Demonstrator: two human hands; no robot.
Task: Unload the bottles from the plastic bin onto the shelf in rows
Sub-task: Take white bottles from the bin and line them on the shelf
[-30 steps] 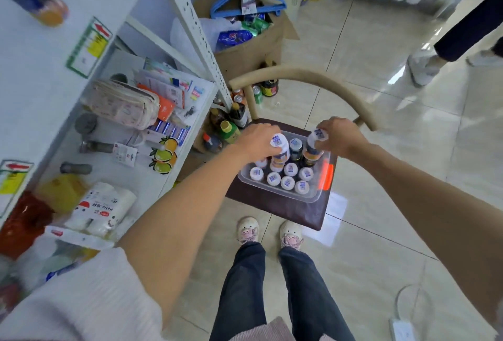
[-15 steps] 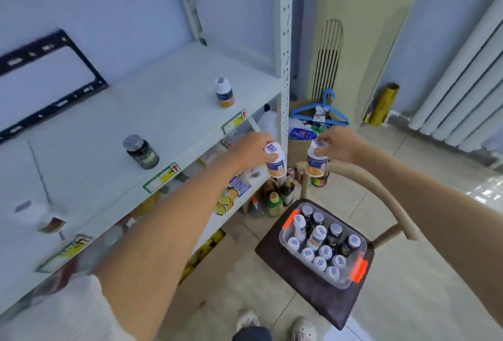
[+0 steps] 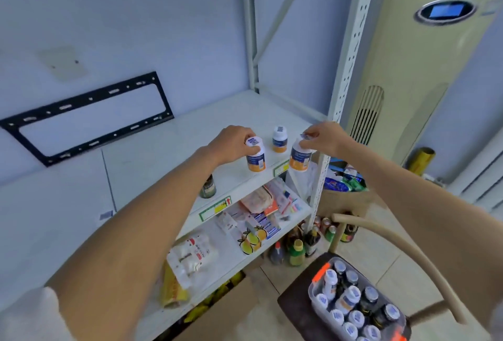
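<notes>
Two white bottles had been lifted out of the plastic bin (image 3: 315,295) and carried up to the shelf (image 3: 168,144). The left hand (image 3: 231,140) was clamped by its curled fingers on the cap of the left bottle (image 3: 255,159), which had been brought to the shelf's front edge; whether its base was already resting there could not be told. The right hand (image 3: 325,137) was pinched on the cap of the right bottle (image 3: 299,158), held past the front lip, not yet over the board. Between the hands, slightly behind them, a placed bottle (image 3: 279,139) stood upright, a row apparently being started. Far below the right hand, many bottles were left in the bin.
</notes>
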